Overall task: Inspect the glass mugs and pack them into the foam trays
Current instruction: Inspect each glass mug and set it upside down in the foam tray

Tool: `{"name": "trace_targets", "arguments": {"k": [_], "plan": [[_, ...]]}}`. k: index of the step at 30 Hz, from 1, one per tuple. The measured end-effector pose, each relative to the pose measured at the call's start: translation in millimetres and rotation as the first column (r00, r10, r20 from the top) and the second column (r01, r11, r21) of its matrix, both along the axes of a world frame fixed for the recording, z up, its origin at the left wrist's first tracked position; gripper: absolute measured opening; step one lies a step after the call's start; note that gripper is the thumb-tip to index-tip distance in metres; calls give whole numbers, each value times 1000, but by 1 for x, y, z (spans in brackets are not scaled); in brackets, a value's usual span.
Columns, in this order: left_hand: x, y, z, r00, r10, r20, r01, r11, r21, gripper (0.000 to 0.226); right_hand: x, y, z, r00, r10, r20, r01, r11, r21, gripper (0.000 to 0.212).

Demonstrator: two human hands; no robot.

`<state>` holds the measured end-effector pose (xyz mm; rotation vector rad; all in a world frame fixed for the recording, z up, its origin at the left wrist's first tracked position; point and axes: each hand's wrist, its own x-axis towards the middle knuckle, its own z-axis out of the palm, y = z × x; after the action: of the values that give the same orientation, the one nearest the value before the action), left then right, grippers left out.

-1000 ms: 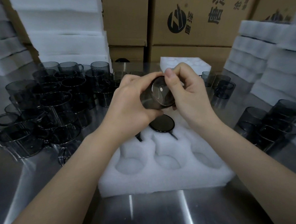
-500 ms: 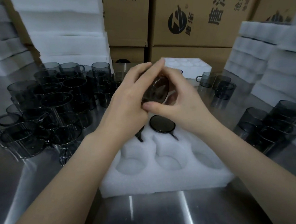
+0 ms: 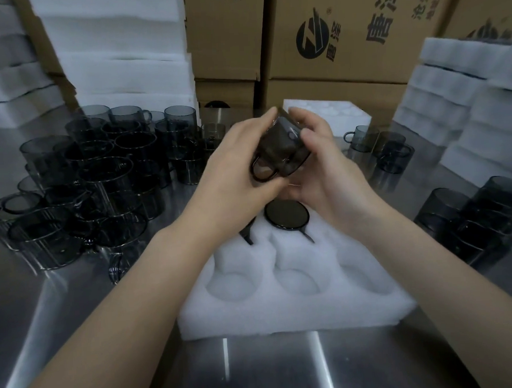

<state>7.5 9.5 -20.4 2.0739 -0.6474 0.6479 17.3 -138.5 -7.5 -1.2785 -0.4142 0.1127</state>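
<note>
Above foam tray (image 3: pixel 299 316) | left hand (image 3: pixel 233 171) and right hand (image 3: pixel 331 178) cup tilted mug (image 3: pixel 277 151) | both grips holding it

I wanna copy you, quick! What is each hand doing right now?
Left hand: holding the smoky glass mug.
Right hand: holding the same mug from the other side.

Your view dim and cool-toned, two thin glare streaks on the steel bench (image 3: pixel 272 368) near you, shadows soft and faint, wide-angle bending toward your frame edges, foam stacks (image 3: pixel 116 44) at upper left smeared and soft
</note>
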Motion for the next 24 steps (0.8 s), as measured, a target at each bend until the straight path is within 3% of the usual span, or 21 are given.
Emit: {"name": "trace_targets", "arguments": {"k": [2, 4, 7, 12, 14, 16, 20, 24], "plan": [[-1, 0, 0, 1000, 21, -8, -21, 1000, -8, 78, 0, -1, -2, 962, -114, 247, 167, 964, -206, 26], [-3, -1, 1, 1000, 12, -19, -12, 1000, 4, 78, -3, -3, -3, 847, -176, 501, 380, 860, -341, 34], [-5, -2, 1, 1000, 12, -1, -11, 996, 87, 80, -4, -6, -5, 745, -221, 630, 551, 737, -392, 50], [-9, -3, 6, 999, 44, 26, -45, 998, 37, 72, -3, -3, -6, 738, -120, 664, 535, 704, -468, 42], [-11, -5, 8, 999, 46, 18, -45, 999, -18, 67, -2, -2, -6, 742, -118, 660, 527, 711, -466, 50], [-13, -6, 9, 999, 40, 12, -39, 997, -59, 63, -1, -1, -6, 754, -140, 641, 513, 736, -442, 52], [-15, -7, 9, 999, 35, 34, -32, 996, -85, 55, -1, 2, -4, 788, -170, 591, 450, 814, -366, 27], [-15, -8, 9, 999, 24, 39, -21, 997, -77, 59, -5, 4, 0, 898, -206, 389, 323, 909, -265, 27]]}}
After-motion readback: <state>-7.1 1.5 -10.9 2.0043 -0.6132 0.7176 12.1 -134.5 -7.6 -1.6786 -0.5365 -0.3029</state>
